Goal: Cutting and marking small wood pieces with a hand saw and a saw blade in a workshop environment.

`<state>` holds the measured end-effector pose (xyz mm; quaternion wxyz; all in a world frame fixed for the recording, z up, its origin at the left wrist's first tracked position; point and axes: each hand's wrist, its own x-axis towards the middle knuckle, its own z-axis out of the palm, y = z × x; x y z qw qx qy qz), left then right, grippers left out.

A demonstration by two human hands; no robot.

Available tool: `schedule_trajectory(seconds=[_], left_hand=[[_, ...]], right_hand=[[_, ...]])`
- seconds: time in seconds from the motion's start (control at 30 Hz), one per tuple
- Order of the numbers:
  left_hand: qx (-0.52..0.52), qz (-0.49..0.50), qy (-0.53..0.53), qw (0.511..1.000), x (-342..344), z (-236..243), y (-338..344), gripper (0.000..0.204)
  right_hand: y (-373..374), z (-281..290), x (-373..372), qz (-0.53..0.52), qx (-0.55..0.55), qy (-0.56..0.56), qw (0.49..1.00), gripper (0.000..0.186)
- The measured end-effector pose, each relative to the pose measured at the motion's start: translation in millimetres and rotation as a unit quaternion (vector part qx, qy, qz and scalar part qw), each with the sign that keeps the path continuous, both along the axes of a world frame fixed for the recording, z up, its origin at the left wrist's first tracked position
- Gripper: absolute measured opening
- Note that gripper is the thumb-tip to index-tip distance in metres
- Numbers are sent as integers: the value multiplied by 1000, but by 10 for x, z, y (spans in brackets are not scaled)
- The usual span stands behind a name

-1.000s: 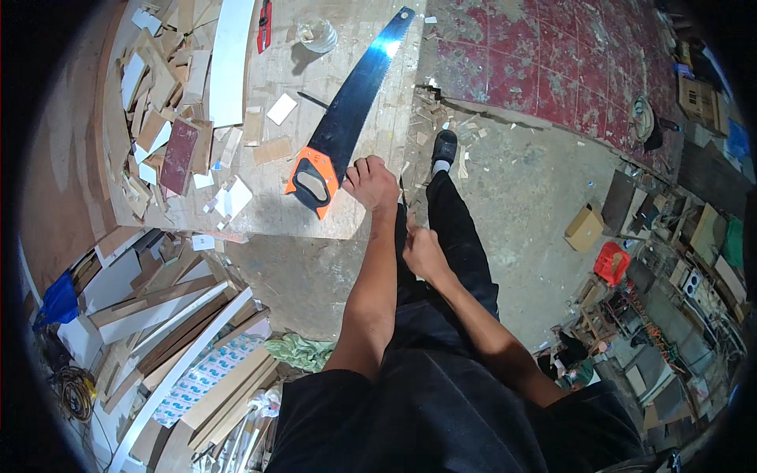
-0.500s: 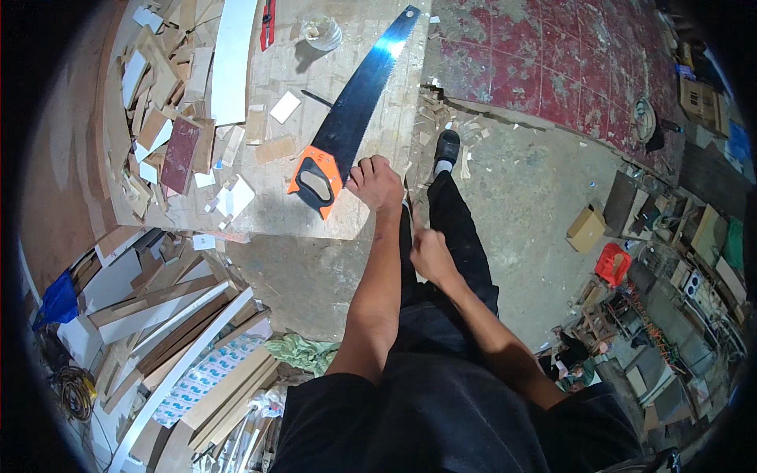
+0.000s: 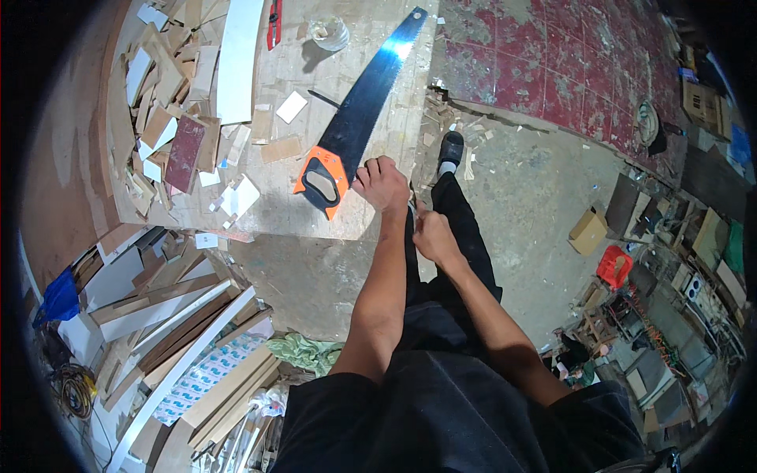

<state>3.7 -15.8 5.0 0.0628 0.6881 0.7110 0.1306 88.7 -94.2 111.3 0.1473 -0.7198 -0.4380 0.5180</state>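
My left hand rests at the right edge of the wooden worktop, its fingers bent and pressed down. Whatever lies under them is hidden. Right beside it is the orange and black handle of a handsaw, which lies flat with its blade slanting away to the far right. Just beyond the worktop edge, my right hand is closed round a narrow hand tool. Only a sliver of that tool shows between the two hands, so its exact kind is unclear.
A dark pencil-like rod, a clear jar, a red cutter and a white strip lie on the worktop. Wood offcuts heap at its left. Boards stack below. A cardboard box stands on the floor.
My right hand has moved up, closer to my left hand, and the tool in it shows less. My left hand stays beside the saw handle. The whole view has shifted slightly.
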Motion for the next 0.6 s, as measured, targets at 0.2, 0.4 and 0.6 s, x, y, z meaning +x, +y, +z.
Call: schedule_trajectory(seconds=[0.2,0.4,0.6], left_hand=[[9,5,13,1000,-49,-43,4,9],[3,6,10,1000,-29,-1,13,8],[12,-2,8,1000,80,24,62,7]], right_hand=[[57,33,42,37,24,-29,999,25],[179,-35,182,83,4,-15,996,20],[294,-118,241,91,-20,-45,995,22]])
